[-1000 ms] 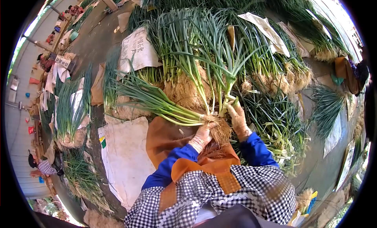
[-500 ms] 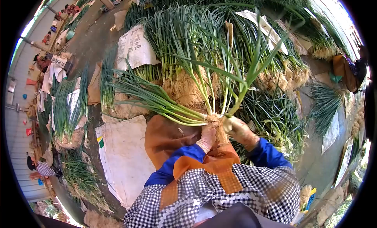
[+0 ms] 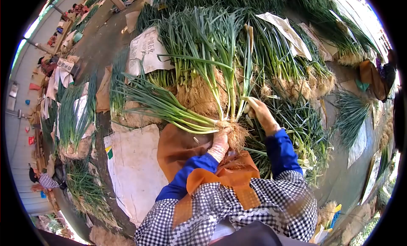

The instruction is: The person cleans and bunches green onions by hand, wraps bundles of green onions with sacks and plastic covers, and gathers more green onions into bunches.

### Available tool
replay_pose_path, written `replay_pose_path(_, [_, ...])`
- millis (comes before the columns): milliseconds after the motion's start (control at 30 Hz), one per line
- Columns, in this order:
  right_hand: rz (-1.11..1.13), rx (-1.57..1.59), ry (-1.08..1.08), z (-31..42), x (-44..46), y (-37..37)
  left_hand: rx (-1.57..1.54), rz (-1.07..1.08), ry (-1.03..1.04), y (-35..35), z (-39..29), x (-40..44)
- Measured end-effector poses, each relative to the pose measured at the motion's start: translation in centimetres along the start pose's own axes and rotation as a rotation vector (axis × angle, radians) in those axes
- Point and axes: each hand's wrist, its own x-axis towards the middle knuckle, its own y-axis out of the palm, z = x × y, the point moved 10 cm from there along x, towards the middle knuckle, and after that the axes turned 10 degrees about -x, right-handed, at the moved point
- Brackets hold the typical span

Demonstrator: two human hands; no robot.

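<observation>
My left hand [image 3: 221, 141] is closed around the root end of a bunch of green onions [image 3: 193, 120], above my orange apron [image 3: 174, 150]. Their pale stems fan out to the left and upward, and tan roots hang beside the hand. To the right, my right hand [image 3: 262, 114] pinches the stem of one green onion [image 3: 246, 83] at the bunch's right side. The fingertips are partly hidden behind the stem. Just beyond both hands stands a dense row of green onions [image 3: 199, 91] with roots toward me.
A white sack [image 3: 133, 165] lies on the left. Loose green leaves [image 3: 292, 136] are heaped at the right. A printed sack [image 3: 146, 51] covers part of the row. Another person [image 3: 45, 180] sits at the far left, near more onion bundles [image 3: 72, 123].
My right hand has moved up and outward from the roots to a stem. The large onion that leaned to the upper right now stands more upright. The left hand keeps its hold.
</observation>
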Motion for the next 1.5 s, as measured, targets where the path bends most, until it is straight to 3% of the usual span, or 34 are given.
replay_pose_path(33, [0.062, 0.086, 0.009, -0.8, 2.0, 1.6, -0.005, -0.011, -0.006, 1.2, -0.5, -0.8])
replay_pose_path(100, [0.281, -0.055, 0.015, -1.4, 5.3, 4.8, -0.068, -0.026, -0.110, 3.3, -0.9, -3.2])
replay_pose_path(167, [0.232, 0.158, -0.006, -2.8, 7.5, 6.6, -0.170, -0.027, -0.171, 1.4, 0.1, -2.2])
replay_pose_path(233, [0.033, 0.427, -0.149, -1.6, 6.5, 6.8, -0.240, 0.004, -0.276, 1.4, 0.9, -2.2])
replay_pose_path(333, [-0.076, 0.444, 0.015, -2.8, 5.2, 7.9, -0.182, -0.076, -0.245, -0.7, 1.4, -1.6])
replay_pose_path(367, [-0.118, 0.305, 0.031, -4.2, 5.3, 7.8, -0.098, -0.122, -0.142, -0.5, 0.5, -1.7])
replay_pose_path(433, [-0.359, -1.097, -0.383, -2.8, 3.4, 6.8, -0.158, -0.126, -0.082, 1.5, -0.7, -2.8])
replay_pose_path(467, [-0.262, -1.154, -0.507, 2.0, -1.0, 7.1, -0.169, -0.058, -0.036, 2.6, -1.6, -2.3])
replay_pose_path(500, [-0.117, -1.179, -0.286, -0.2, -1.7, 6.4, -0.185, 0.006, 0.007, 3.3, -2.3, -2.2])
replay_pose_path(567, [0.001, -1.209, -0.355, -2.1, -6.1, 5.1, -0.165, 0.059, 0.016, 2.2, -1.7, -1.6])
replay_pose_path(633, [0.485, -1.569, 0.103, -9.1, -8.7, 1.9, -0.172, -0.078, 0.012, 0.7, -1.2, -1.5])
replay_pose_path(667, [0.669, -1.728, 0.081, -13.1, -10.4, -0.1, -0.204, -0.030, -0.029, 1.5, -1.5, -1.5])
replay_pose_path(700, [0.693, -1.817, 0.261, -16.7, -11.1, -3.7, -0.205, -0.031, -0.037, 1.3, -1.5, -1.7])
replay_pose_path(767, [0.502, -1.856, 0.206, -13.4, -10.0, -5.7, -0.141, 0.000, 0.033, 1.8, -2.1, -1.4])
replay_pose_path(833, [0.150, -1.512, 0.021, -5.4, -4.7, -3.3, -0.138, -0.030, 0.034, 2.8, -2.5, -2.4])
replay_pose_path(867, [-0.134, -1.068, -0.223, 0.9, -3.9, -2.0, -0.141, -0.045, -0.036, 2.9, -2.0, -2.5])
replay_pose_path(933, [-0.133, -0.835, -0.244, 3.8, 0.5, 2.0, -0.115, -0.013, -0.133, 2.2, -0.8, -1.8])
replay_pose_path(967, [-0.089, -0.694, -0.243, 2.7, 3.0, 4.1, -0.100, -0.024, -0.050, 3.1, -1.9, -2.5])
replay_pose_path(1067, [0.026, -0.066, -0.079, -3.2, 7.4, 7.8, -0.104, -0.005, -0.075, 0.8, -1.0, -0.7])
replay_pose_path(1100, [-0.031, 0.095, -0.040, -2.7, 6.6, 8.0, -0.156, 0.044, -0.027, 3.0, -2.3, -1.7])
replay_pose_path(1200, [-0.202, 0.308, -0.054, -5.6, 6.3, 7.6, -0.123, -0.002, -0.015, 2.9, -2.3, -1.9])
replay_pose_path(1267, [-0.244, -0.139, -0.303, -5.2, 4.9, 6.4, -0.165, -0.017, 0.001, 2.5, -2.1, -1.4])
replay_pose_path(1367, [0.099, -0.959, -0.807, 1.9, -6.7, 10.0, -0.144, -0.062, -0.054, 0.3, -1.6, 0.1])
replay_pose_path(1400, [0.402, -0.754, -0.726, -1.0, -9.4, 10.1, -0.203, -0.152, -0.017, 0.1, -2.0, -0.2])
replay_pose_path(1433, [0.713, -0.896, -0.580, -5.7, -12.0, 10.5, -0.220, -0.152, -0.080, 0.0, -1.7, -0.2])
replay_pose_path(1467, [0.843, -0.801, -0.521, -4.9, -14.3, 9.5, -0.206, -0.122, -0.084, 0.8, -2.2, -0.6])
replay_pose_path(1500, [0.956, -1.211, -0.049, -12.3, -11.9, 5.9, -0.195, -0.093, -0.088, 1.7, -2.5, -1.1])
